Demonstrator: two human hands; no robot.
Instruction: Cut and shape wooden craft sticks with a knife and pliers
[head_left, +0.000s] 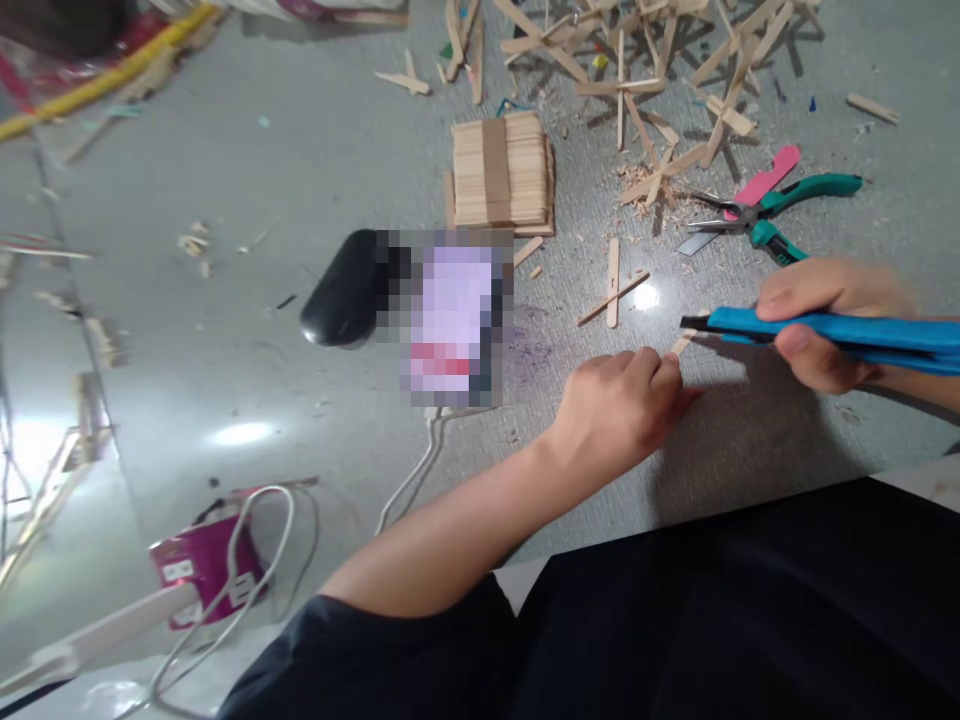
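Note:
My left hand (622,400) is closed on a wooden craft stick (682,345), whose pale end sticks out past the fingers; the rest of it is hidden by the hand. In my right hand (825,300) is a blue utility knife (795,325), gripped by its body. Its dark tip points left and lies over or against the stick's end; contact is hard to tell. Just left of the knife tip, two crossed craft sticks (613,290) lie on the table, the upright one with a small slot in it.
Green-handled pliers (750,215) lie over a pink cutter (784,165) beyond my right hand. A banded bundle of sticks (495,170), a black mouse (345,290) and a blurred-out phone (454,310) are to the left. Joined sticks (622,85) crowd the back. A purple power strip (210,565) sits lower left.

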